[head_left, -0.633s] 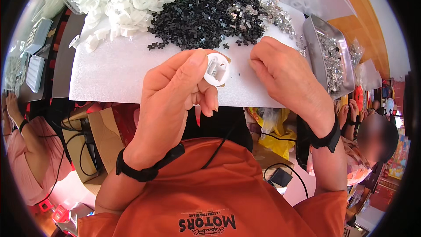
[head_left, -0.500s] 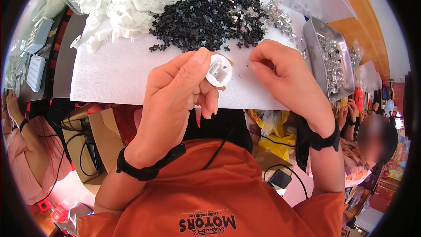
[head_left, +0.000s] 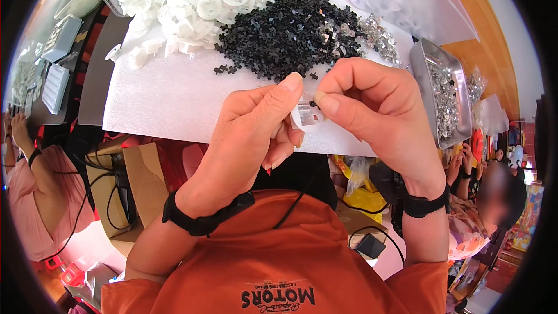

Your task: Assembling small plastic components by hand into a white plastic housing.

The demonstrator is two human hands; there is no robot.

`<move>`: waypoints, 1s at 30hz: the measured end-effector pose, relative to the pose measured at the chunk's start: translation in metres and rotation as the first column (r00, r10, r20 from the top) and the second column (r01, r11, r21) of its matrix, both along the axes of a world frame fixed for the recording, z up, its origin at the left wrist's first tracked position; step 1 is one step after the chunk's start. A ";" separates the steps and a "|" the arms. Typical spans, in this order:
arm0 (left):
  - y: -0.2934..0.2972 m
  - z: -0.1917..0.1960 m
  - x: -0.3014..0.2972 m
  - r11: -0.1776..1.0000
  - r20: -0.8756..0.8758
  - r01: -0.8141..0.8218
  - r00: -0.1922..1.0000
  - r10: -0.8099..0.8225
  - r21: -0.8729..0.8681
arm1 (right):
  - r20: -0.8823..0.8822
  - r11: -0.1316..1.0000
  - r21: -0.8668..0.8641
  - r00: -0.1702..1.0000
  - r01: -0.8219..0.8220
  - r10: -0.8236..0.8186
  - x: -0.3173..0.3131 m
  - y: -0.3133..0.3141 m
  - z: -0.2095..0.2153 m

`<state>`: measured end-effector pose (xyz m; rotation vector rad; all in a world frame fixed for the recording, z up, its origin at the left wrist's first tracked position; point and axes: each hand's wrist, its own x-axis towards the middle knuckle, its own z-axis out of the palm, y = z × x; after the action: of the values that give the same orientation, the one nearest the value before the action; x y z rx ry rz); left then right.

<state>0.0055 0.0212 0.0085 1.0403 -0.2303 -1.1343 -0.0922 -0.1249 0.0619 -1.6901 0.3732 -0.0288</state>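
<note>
My left hand [head_left: 256,122] is closed, its thumb and fingers pinching a round white plastic part [head_left: 304,118] by its edge. The part is tilted, with its recessed side showing. At its upper right, my right hand [head_left: 378,104] holds a tiny black piece [head_left: 314,104] between thumb and forefinger, against or just inside the recess; I cannot tell which. Beyond my hands lies a heap of small black cross-shaped pieces [head_left: 273,35]. To its left is a pile of similar white plastic parts [head_left: 192,14].
A white foam sheet [head_left: 157,99] covers the table under the piles. Small shiny metal pieces [head_left: 379,38] lie at the heap's right. A metal tray [head_left: 423,78] of shiny pieces stands further right. Other people sit at both sides. A cardboard box [head_left: 145,183] is below the table edge.
My right hand has come left to the white part, bringing a tiny black piece against it. My left hand has shifted slightly right and down and tilted the part. The view has shifted a little.
</note>
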 end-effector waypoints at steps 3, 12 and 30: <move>-0.001 0.004 0.000 1.000 -0.019 -0.008 1.000 0.008 0.017 | 0.064 0.998 -0.070 0.998 -0.002 0.007 0.003 0.002 -0.003; 0.001 -0.002 0.002 1.000 0.005 0.017 1.000 -0.017 0.001 | 0.099 0.938 -0.348 0.995 0.002 0.034 0.003 0.009 -0.001; 0.001 -0.005 -0.001 1.000 0.083 -0.010 0.996 0.010 0.007 | 0.140 0.881 -0.473 0.988 0.006 0.069 0.006 0.014 -0.006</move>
<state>0.0044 0.0224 0.0038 1.0955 -0.2868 -1.0845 -0.0859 -0.1106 0.0554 -2.1635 0.2312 -0.2425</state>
